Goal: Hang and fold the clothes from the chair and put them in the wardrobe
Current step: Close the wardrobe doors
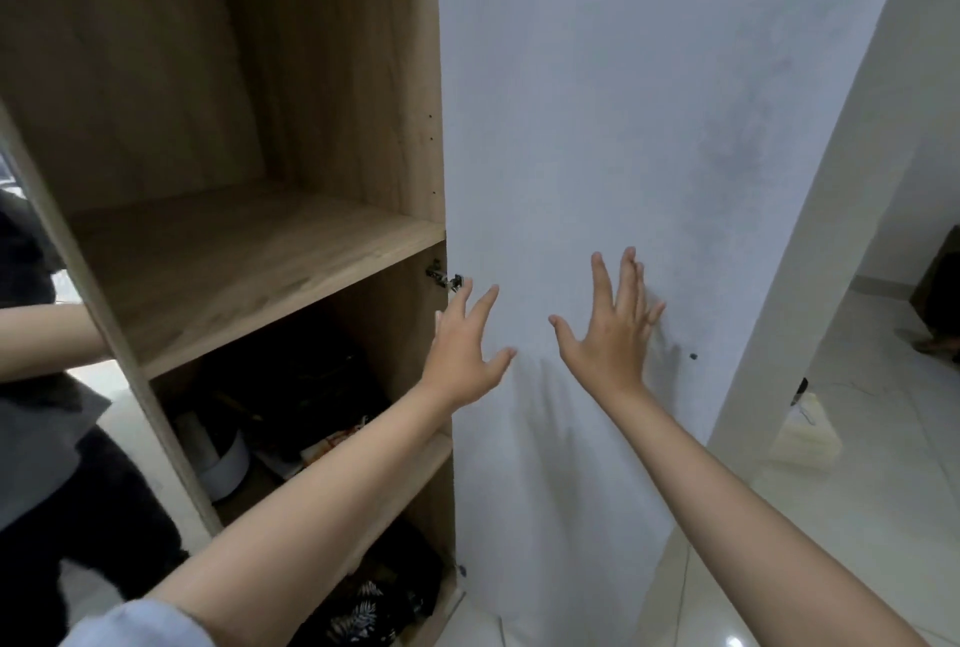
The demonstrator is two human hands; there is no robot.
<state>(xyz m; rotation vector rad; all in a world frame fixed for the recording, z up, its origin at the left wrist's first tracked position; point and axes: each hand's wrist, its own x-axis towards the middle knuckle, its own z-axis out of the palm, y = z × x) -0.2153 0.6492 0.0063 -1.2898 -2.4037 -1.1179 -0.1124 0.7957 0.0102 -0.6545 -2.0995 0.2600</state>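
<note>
Both hands are reaching forward with fingers spread straight, holding nothing. The right hand (613,329) is lying flat against the white wardrobe door (597,100); the left hand (465,350) is hovering at the door's hinged edge, just below the metal hinge (444,277). The wardrobe (332,90) is standing open, its wooden shelf (234,261) bare, dark patterned clothes (363,610) lying in the bottom compartment.

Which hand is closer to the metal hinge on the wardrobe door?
Left. The left hand is just below the hinge, its fingertips almost level with it. The right hand is farther right, spread against the white door.
</note>
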